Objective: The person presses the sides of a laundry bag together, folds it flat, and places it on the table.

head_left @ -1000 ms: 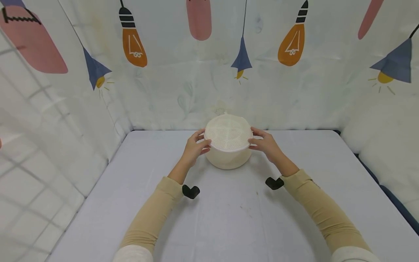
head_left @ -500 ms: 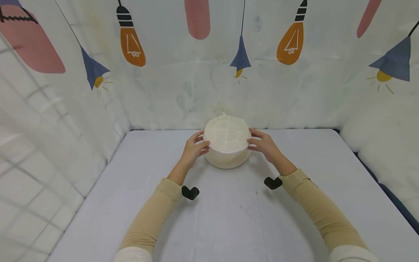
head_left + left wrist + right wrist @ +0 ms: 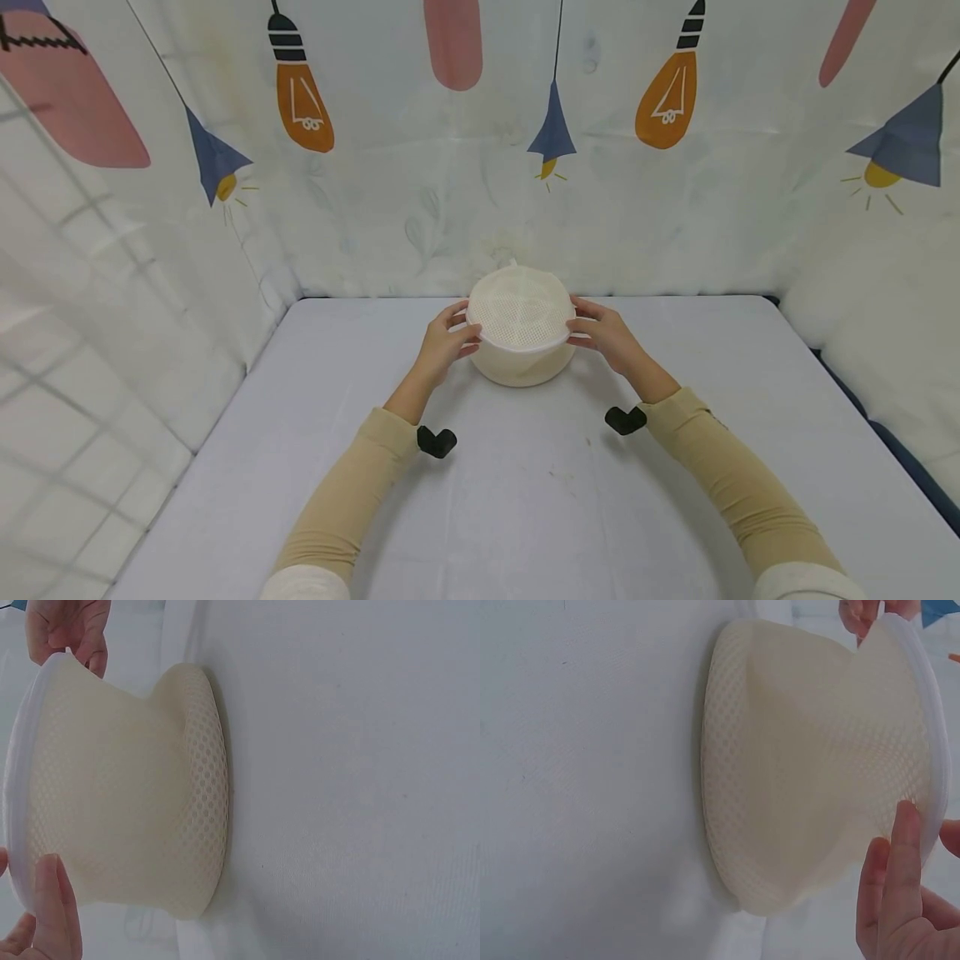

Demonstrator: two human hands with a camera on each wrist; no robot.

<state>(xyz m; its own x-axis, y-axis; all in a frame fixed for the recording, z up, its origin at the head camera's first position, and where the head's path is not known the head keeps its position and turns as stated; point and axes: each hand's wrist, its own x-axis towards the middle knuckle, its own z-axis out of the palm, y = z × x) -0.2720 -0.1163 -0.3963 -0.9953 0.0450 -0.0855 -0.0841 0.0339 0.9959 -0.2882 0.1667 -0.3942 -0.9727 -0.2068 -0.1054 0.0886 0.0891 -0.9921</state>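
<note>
A cream mesh laundry bag (image 3: pixel 522 310), round and drum-shaped with a white rim, stands on the table near its far edge. Its base rests on the tabletop, and the side walls sag inward between base and rim, as the left wrist view of the bag (image 3: pixel 124 787) shows. On the left side of the rim, my left hand (image 3: pixel 446 337) pinches the bag between thumb and fingers. Opposite it, my right hand (image 3: pixel 606 333) holds the rim's right side. The right wrist view has the right hand's fingers (image 3: pixel 906 855) against the mesh just under the rim. The bag's inside is hidden.
A white cloth covers the table (image 3: pixel 517 500). Behind it hangs a white curtain (image 3: pixel 360 225) printed with lamps and bulbs, and more fabric closes off both sides. Small black pieces (image 3: pixel 437 442) stick out at both wrists.
The bag's top has sunk very slightly between my hands, which keep their hold on the rim. Otherwise only the head view has shifted a little.
</note>
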